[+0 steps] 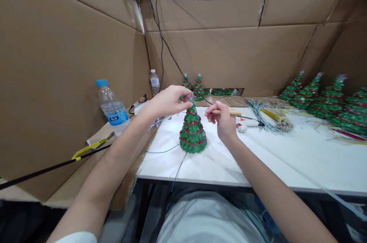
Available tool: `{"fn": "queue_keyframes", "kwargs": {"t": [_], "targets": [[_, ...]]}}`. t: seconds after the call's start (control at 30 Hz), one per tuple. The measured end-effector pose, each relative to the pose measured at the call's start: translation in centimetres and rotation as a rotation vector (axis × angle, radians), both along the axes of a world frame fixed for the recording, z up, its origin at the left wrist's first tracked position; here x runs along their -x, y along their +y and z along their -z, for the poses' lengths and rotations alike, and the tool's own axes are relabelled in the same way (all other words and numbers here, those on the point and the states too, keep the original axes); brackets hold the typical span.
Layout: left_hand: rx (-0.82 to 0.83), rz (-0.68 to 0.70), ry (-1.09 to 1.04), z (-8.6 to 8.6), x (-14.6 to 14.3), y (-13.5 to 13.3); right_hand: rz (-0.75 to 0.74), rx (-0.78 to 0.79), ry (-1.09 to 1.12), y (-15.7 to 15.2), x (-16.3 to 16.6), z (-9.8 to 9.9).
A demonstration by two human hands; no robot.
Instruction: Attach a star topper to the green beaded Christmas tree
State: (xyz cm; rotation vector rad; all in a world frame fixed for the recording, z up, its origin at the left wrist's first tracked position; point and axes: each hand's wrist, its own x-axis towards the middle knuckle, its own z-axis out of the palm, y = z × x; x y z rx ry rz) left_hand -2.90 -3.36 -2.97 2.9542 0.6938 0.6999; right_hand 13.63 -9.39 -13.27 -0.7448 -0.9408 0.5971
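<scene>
A small green beaded Christmas tree (192, 136) with red garland stands upright on the white table in front of me. My left hand (175, 99) is at its tip, thumb and fingers pinched on a clear, shiny topper (190, 98). Just right of the tree, my right hand (225, 121) is closed around a tool with a wooden handle (231, 113); its working end cannot be made out. Thin dark wires (180, 166) stick out from under the tree's base.
More beaded trees (329, 96) line the right side, and two small trees (198, 87) stand at the back. Bundled wires (265, 115) and a white object with a black tip (249, 122) lie right. Left are a water bottle (114, 111) and cardboard walls (71, 63).
</scene>
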Motion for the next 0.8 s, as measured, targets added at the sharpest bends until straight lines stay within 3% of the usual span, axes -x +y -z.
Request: {"fn": "queue_keyframes", "kwargs": {"t": [0.33,0.8], "targets": [[-0.008,0.0,0.003,-0.08,-0.06,-0.16,-0.021,-0.012,0.023,0.04,-0.14,0.01],[-0.017,-0.007,-0.003,0.06,-0.08,0.03,-0.116,0.088,0.185,0.17,-0.08,-0.49]]}}
